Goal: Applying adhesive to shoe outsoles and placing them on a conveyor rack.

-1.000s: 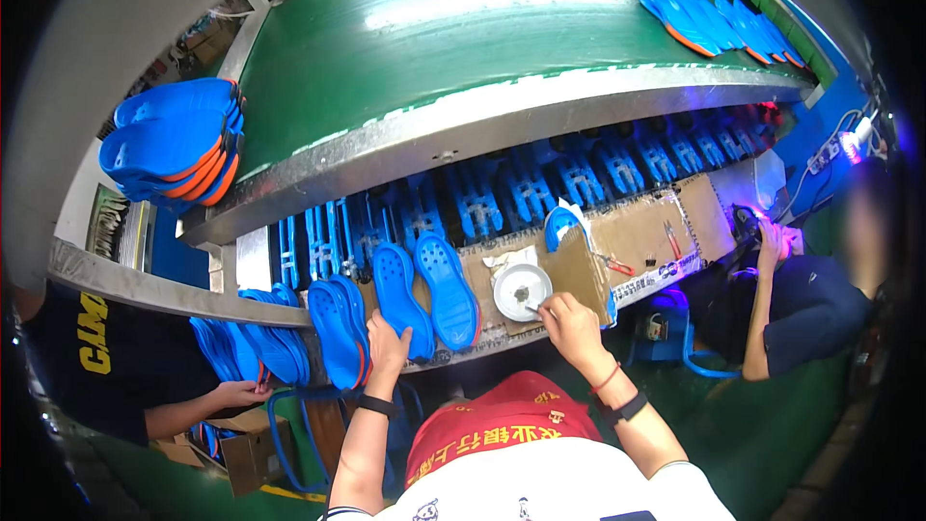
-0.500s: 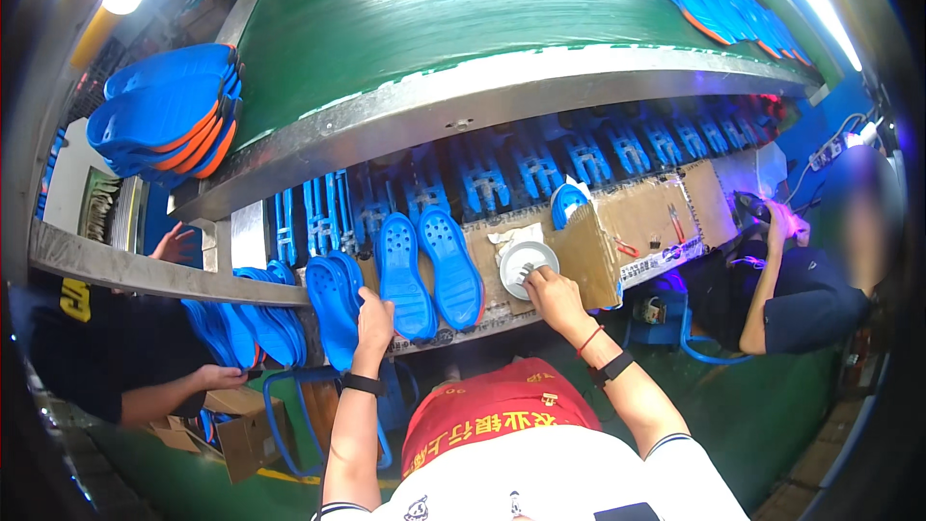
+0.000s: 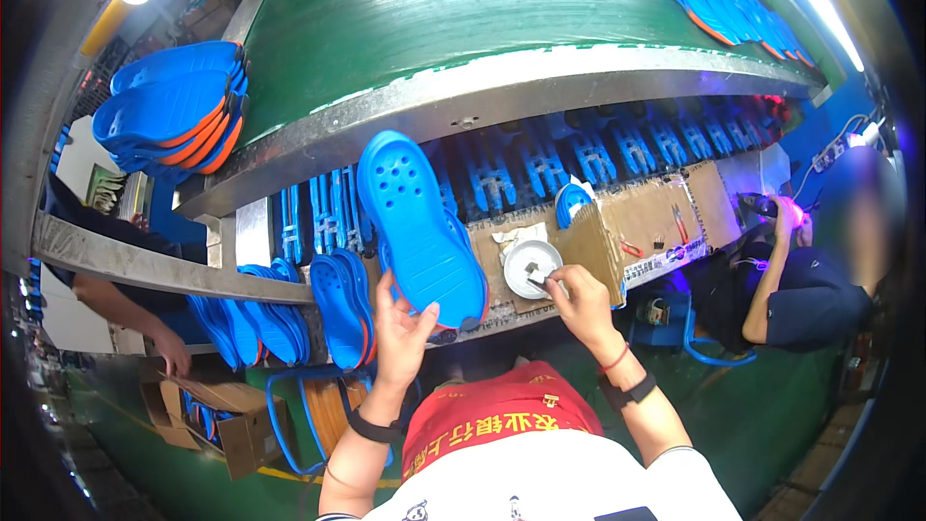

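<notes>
My left hand holds up a blue shoe sole by its heel end, thumb on the top face. The sole is perforated at the toe and orange along part of its edge. Part of another blue sole shows behind it. At the rim of a white bowl, my right hand pinches a small dark piece. More small bits lie in the bowl. To the left of my left hand, a stack of blue soles leans at the bench edge.
Further blue soles stand at the left, with a larger pile above. A metal frame edge runs below the green conveyor belt. Cardboard with red-handled pliers covers the bench. Co-workers sit or stand on both sides.
My left hand has left the stack and lifted a sole in front of me. My right hand has drawn back slightly from the bowl with a small dark piece. The left co-worker's hand has lowered toward a box.
</notes>
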A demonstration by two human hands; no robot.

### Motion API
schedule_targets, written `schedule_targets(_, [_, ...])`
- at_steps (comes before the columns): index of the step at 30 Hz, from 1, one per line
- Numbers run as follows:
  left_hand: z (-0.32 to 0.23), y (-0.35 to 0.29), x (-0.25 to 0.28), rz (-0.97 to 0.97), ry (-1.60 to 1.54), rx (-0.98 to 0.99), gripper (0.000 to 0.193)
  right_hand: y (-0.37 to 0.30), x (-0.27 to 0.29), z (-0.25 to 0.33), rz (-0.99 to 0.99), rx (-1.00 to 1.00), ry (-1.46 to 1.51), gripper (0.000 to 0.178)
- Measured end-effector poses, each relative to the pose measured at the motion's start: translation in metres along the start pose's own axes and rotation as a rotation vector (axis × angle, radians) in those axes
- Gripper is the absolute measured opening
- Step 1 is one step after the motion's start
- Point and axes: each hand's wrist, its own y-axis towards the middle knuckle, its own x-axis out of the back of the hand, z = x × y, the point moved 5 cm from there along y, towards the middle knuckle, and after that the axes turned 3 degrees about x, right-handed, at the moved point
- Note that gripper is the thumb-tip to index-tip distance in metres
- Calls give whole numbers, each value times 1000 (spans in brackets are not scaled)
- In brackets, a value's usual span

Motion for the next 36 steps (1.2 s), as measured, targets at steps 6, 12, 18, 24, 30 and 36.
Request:
schedule_targets(6, [-11,-2,-36,5,263,-256,62,6,50,81,-46,151,307,12])
schedule_targets(12, [-15,-8,-52,-7,261,-296,60,9,50,100,-107,302,125,18])
schedule_targets(18, [-15,-12,-51,-11,280,-319,60,8,52,101,-107,254,201,15])
schedule_targets(24, [-16,-10,-53,-6,255,-336,60,9,50,97,-74,231,230,18])
schedule_targets(30, [-12,0,-68,36,272,-303,61,11,69,89,-157,249,64,17])
schedule_targets(36, [-15,31,-124,262,121,-187,64,-6,137,45,-434,-20,103,7])
